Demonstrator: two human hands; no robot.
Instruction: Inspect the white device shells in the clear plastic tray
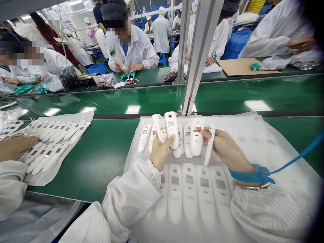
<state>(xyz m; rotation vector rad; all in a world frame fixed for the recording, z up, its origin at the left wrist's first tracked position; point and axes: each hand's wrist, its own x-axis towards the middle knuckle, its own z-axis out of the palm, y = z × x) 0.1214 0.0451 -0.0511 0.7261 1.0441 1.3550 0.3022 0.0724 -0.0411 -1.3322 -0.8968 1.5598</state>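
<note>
Green work table (106, 158), running left to right, with a glossy green conveyor belt (152, 101) along its far edge and an upright aluminium post (196, 57) rising at centre. White foam sheet (258, 141) spread on the near right part of the table; on it, a near row of white plastic housings (189, 189) lying face up side by side, and a far row (187, 143) partly hidden by the hands. Second foam sheet (65, 118) at near left, carrying two rows of similar housings (54, 133), with a neighbouring worker's hand (15, 146) resting on them. Left hand (160, 152), above the far row, fingers closed around two housings (165, 130) held upright, thumb across the front of one. Right hand (225, 148), just right of it, fingers pinching one housing (209, 145) seen edge-on, fingertips also touching a housing (196, 136) of the far row. Blue wrist strap (253, 173) on the right wrist, its cord (298, 155) leading off right.
</note>
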